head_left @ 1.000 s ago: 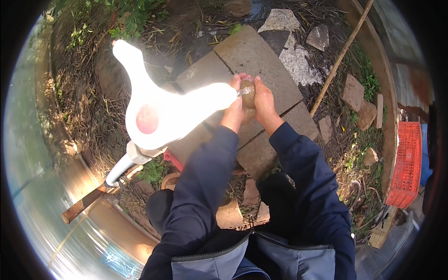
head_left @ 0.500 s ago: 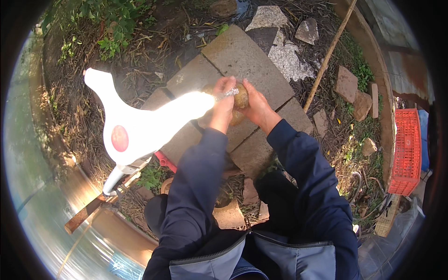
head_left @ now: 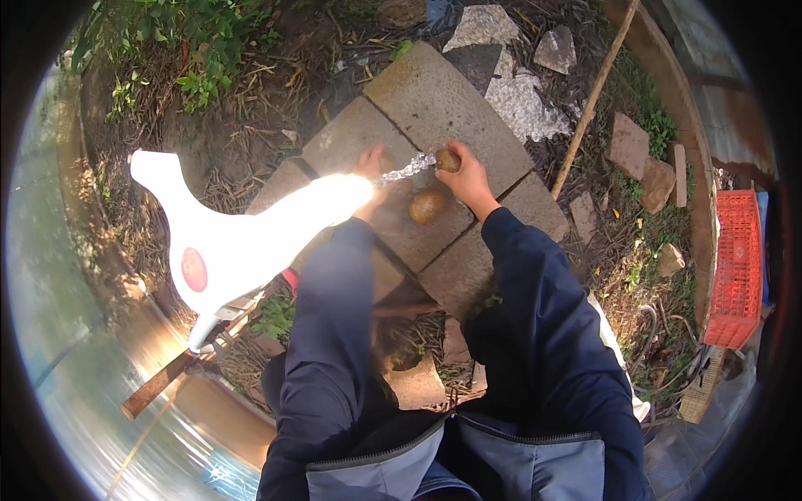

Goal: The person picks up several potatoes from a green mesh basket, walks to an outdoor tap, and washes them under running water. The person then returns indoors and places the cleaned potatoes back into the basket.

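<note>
Potato (head_left: 448, 159) in the right hand (head_left: 469, 179)?

Yes, gripped above the slabs (head_left: 468, 100), water (head_left: 408, 169) reaching its left side. Another potato (head_left: 428, 207) lies on the slabs, well in from their edges.

And the left hand (head_left: 369, 160)?

Partly lost behind the bright tap (head_left: 267, 221); I cannot tell whether it grips anything.

dark-sleeved, the left arm (head_left: 330, 288) and right arm (head_left: 555, 288) stretch forward from below, hands well apart. the right hand (head_left: 469, 181) curls in a firm grip, its bare wrist (head_left: 484, 204) angled inward; the left hand (head_left: 369, 160), blurred and partly hidden, points ahead, its grip unclear.
</note>
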Demonstrator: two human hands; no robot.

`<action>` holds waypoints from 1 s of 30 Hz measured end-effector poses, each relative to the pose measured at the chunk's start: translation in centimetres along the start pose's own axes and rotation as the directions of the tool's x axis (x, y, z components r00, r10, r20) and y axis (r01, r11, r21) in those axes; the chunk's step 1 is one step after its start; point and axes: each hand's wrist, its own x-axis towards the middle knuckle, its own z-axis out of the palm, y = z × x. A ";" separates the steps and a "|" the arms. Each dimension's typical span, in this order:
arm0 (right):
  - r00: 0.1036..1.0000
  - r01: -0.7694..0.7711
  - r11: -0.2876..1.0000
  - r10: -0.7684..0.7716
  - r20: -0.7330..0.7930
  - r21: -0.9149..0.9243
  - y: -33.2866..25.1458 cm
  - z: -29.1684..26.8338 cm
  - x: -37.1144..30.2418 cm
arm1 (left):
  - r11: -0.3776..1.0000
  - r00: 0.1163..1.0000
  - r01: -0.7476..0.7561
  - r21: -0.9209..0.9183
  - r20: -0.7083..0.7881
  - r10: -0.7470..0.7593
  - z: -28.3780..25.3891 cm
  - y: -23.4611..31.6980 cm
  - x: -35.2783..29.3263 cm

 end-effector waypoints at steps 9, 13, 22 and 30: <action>0.996 0.084 0.980 -0.080 0.030 -0.181 -2.0 -1.1 -0.7 | 0.801 0.997 0.075 -0.594 0.054 -0.054 1.1 -0.3 1.6; 0.990 -0.061 0.869 -0.008 0.139 0.490 -5.4 -0.7 0.1 | 0.145 0.945 0.326 -0.934 0.326 -0.021 0.3 5.1 -0.3; 0.891 -0.439 0.438 0.095 0.445 0.785 -6.1 -1.2 0.4 | -0.200 0.849 0.524 -0.828 0.491 0.193 0.0 6.6 -2.6; 0.919 -0.328 0.720 0.093 0.384 0.611 -7.1 -1.6 -0.6 | -0.388 0.893 0.406 -0.827 0.449 -0.022 1.0 7.3 -3.0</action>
